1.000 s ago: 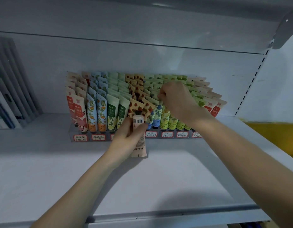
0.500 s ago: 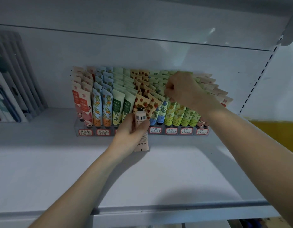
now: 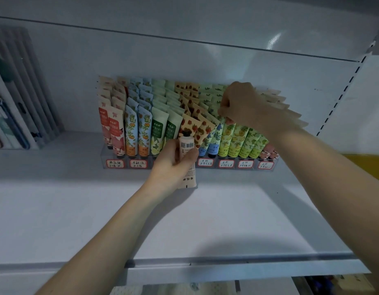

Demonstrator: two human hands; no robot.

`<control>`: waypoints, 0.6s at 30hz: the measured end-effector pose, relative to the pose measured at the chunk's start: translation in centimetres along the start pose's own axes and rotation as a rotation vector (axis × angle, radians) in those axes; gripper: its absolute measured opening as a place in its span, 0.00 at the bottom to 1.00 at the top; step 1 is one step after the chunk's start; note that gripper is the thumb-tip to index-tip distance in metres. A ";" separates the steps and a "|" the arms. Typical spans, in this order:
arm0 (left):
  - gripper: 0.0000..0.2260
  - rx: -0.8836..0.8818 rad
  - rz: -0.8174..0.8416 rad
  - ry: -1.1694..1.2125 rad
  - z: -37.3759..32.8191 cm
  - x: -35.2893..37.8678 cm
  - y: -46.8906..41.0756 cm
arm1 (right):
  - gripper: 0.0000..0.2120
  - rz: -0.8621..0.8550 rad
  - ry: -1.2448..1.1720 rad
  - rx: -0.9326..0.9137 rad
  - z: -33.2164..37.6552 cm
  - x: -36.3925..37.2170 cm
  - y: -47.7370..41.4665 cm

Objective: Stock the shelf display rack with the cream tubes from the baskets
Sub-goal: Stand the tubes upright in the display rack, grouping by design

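A clear display rack (image 3: pixel 205 166) with red-bordered labels stands at the back of the white shelf (image 3: pixel 226 220), packed with rows of patterned cream tubes (image 3: pixel 143 128). My left hand (image 3: pixel 173 165) grips a cream-coloured tube (image 3: pixel 186 149), cap up with its barcode facing me, just in front of the rack's middle. My right hand (image 3: pixel 239 103) is over the rack's right half, fingers curled, pinching the top of a green and yellow tube (image 3: pixel 228 137) in the front row. Tubes behind that hand are hidden.
Grey dividers with flat packaged goods (image 3: pixel 11 116) stand at the shelf's left end. A perforated upright (image 3: pixel 341 92) borders the right side, with a yellow surface (image 3: pixel 367 165) beyond it. Another shelf panel hangs overhead. The metal front lip (image 3: pixel 226 267) runs below my arms.
The view has shifted so the rack sits a little higher and further right. My right hand rose slightly along the green tubes. My left hand keeps holding its tube.
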State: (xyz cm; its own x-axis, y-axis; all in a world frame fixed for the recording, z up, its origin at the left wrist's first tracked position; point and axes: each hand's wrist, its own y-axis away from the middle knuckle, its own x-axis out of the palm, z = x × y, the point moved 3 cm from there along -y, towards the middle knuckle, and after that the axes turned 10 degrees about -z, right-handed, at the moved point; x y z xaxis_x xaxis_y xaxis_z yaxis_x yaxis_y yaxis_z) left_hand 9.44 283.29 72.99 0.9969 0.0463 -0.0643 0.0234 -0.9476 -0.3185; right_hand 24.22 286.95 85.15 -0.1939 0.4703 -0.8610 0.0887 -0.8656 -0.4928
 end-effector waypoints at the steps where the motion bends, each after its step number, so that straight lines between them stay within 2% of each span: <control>1: 0.03 -0.001 -0.002 0.003 0.0 0.0 0.0 | 0.09 -0.013 0.007 -0.002 0.0 0.0 0.1; 8: 0.05 0.012 0.009 -0.018 -0.1 0.3 0.1 | 0.11 -0.073 0.022 0.023 -0.1 1.2 1.2; 11: 0.04 0.007 0.008 -0.025 0.0 0.3 0.1 | 0.15 -0.116 0.016 0.012 0.0 1.4 1.6; 18: 0.04 0.012 0.007 -0.025 -0.1 0.3 0.1 | 0.10 -0.074 0.020 0.000 0.3 0.9 0.9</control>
State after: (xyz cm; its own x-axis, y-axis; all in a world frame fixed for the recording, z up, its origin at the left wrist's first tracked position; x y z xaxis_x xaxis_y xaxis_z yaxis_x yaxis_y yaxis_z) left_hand 9.77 283.18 73.07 0.9948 0.0475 -0.0900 0.0153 -0.9442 -0.3291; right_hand 23.85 286.56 83.99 -0.1806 0.5360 -0.8247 0.0746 -0.8286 -0.5548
